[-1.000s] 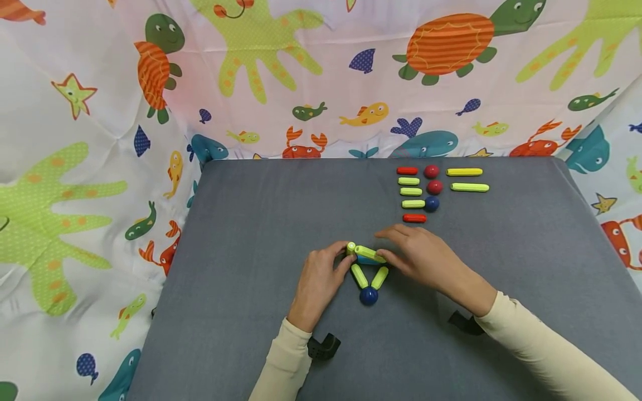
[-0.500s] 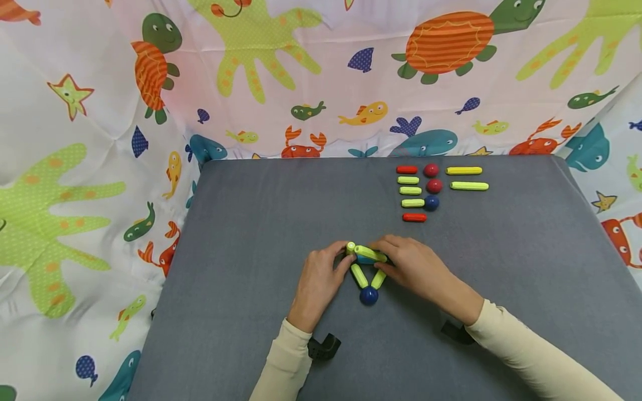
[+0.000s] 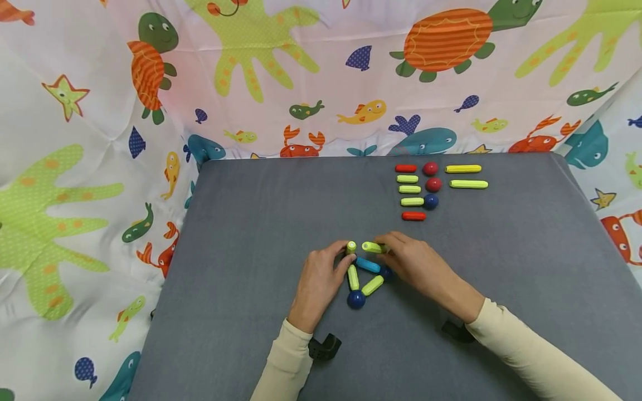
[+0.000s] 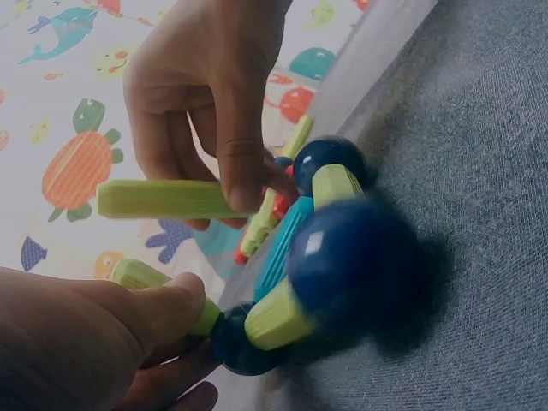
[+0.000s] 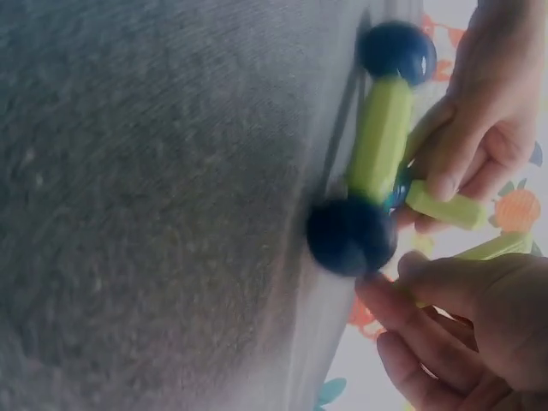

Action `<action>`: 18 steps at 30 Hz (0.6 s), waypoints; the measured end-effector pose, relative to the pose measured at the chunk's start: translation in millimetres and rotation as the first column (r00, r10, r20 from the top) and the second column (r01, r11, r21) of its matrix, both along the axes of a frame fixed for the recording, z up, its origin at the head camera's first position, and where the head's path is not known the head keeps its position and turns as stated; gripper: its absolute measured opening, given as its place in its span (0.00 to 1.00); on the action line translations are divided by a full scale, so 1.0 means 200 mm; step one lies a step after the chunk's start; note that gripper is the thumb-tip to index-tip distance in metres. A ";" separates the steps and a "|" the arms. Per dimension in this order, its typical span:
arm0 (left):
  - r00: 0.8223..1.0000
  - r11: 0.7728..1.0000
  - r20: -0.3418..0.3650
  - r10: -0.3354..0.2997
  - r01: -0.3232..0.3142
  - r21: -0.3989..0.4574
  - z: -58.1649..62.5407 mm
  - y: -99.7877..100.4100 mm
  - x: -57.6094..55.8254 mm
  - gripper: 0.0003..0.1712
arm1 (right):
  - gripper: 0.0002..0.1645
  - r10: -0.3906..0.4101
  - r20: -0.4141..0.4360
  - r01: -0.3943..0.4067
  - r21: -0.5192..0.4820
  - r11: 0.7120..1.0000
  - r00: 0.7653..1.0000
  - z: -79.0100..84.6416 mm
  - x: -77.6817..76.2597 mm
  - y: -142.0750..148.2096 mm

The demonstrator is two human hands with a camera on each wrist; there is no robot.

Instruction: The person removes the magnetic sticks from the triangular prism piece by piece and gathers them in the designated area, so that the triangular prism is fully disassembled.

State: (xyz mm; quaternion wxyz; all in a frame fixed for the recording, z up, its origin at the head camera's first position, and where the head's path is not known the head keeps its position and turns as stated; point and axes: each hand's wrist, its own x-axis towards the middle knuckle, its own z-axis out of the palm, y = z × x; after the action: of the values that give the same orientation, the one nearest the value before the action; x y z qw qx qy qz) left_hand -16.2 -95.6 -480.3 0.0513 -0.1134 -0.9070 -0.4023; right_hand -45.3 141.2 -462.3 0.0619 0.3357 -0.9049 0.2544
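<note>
A triangle of magnetic sticks and balls lies on the grey table: a blue stick (image 3: 368, 264), two lime sticks (image 3: 373, 285) and dark blue balls (image 3: 356, 299) at its corners. My left hand (image 3: 321, 278) pinches a short lime stick (image 4: 137, 276) that stands up from the far-left corner ball (image 4: 248, 341). Between thumb and fingers, my right hand (image 3: 418, 262) pinches another lime stick (image 4: 167, 199) by one end. Its other end points left, apart from the upright stick (image 5: 445, 204). The right hand's fingertips are close to the right corner ball (image 3: 385, 272).
Behind the hands lie short red sticks (image 3: 413, 216), short lime sticks (image 3: 410, 189), red balls (image 3: 433, 184), a blue ball (image 3: 431, 201) and long yellow-green sticks (image 3: 468, 184). A sea-animal patterned cloth (image 3: 271, 128) hangs at the table's back and sides.
The right hand came in from the right and grasped the lime stick lying over the blue one, then moved it up and away. The triangle swung, its front ball shifting left.
</note>
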 end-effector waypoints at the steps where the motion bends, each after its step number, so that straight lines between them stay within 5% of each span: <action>1: 1.000 1.000 0.003 0.000 0.000 0.000 0.00 0.00 0.00 0.16 | 0.22 0.000 -0.002 0.000 -0.007 1.000 1.000 0.00 0.00 0.00; 9: 1.000 1.000 -0.002 0.006 -0.006 -0.007 0.01 0.00 0.00 0.17 | 0.25 -0.035 -0.038 0.036 0.020 0.999 0.999 0.03 -0.06 0.08; 18: 1.000 1.000 0.011 0.003 -0.004 0.006 0.01 0.00 0.01 0.17 | 0.28 -0.147 -0.126 0.162 0.112 0.980 0.981 0.08 -0.16 0.33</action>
State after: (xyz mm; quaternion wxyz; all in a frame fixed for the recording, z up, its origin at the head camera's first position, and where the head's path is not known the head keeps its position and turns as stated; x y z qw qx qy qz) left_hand -14.0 -95.6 -478.5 0.0473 -0.1094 -0.9062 -0.4056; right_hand -76.5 206.3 -445.4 0.1140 0.2818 -0.9369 0.1729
